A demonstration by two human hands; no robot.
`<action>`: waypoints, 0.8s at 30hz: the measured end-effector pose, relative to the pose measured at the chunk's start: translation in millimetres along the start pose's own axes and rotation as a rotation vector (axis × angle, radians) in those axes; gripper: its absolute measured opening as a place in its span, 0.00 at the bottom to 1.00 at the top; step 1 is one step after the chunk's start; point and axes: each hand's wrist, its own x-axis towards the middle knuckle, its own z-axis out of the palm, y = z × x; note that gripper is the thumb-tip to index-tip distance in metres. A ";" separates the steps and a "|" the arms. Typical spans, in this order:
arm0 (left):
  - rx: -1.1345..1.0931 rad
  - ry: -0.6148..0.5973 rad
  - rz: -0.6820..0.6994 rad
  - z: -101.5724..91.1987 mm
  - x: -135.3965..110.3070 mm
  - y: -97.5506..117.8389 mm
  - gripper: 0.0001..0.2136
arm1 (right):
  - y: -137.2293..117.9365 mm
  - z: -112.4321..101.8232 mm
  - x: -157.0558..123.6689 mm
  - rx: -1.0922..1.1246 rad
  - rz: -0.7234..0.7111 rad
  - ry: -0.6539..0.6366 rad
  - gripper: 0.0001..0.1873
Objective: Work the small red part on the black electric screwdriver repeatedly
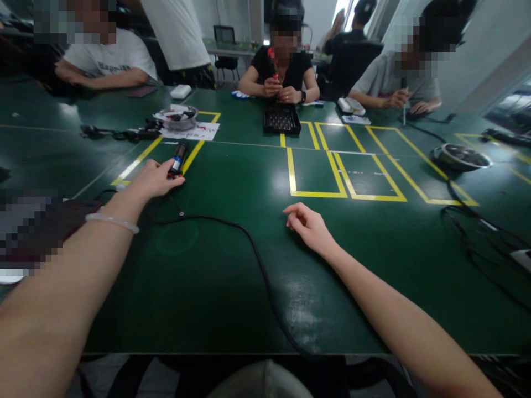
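My left hand [155, 178] reaches out over the table at the left, its thumb and fingers closed round the near end of a black cylindrical object with a blue and white label [178, 156]. The exact kind of this object I cannot make out; a bit of red shows by the fingertips. Nearer the middle, my right hand [307, 225] is just over the green table [224, 276] with nothing in it. Its index finger points left and the other fingers bend loosely.
A black cable [253, 237] runs across the table. Past my left hand stands a metal bowl of small parts [178, 117] on a paper sheet [203, 131]. A black tray [282, 119] lies before a co-worker opposite. At right are another metal bowl [462, 157] and tangled cables [468, 232].
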 end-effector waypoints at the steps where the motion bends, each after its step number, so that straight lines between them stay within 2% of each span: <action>1: 0.020 -0.012 -0.022 -0.8 3.6 -3.4 0.34 | 0.6 0.2 0.0 -0.006 0.002 -0.003 0.10; 5: 0.111 -0.046 -0.060 -2.8 10.4 -5.6 0.33 | 3.3 1.4 -0.4 -0.014 0.007 -0.011 0.10; 9: 0.167 -0.015 -0.050 -1.2 9.0 2.2 0.36 | 4.2 2.3 -0.8 -0.028 0.007 -0.015 0.10; 16: 0.104 -0.008 -0.075 -1.2 5.7 6.8 0.42 | 4.7 2.5 -1.6 -0.050 0.026 -0.019 0.10; 24: 0.070 0.011 -0.048 -0.6 -17.2 21.5 0.32 | 4.9 5.5 -1.4 -0.058 0.027 -0.024 0.10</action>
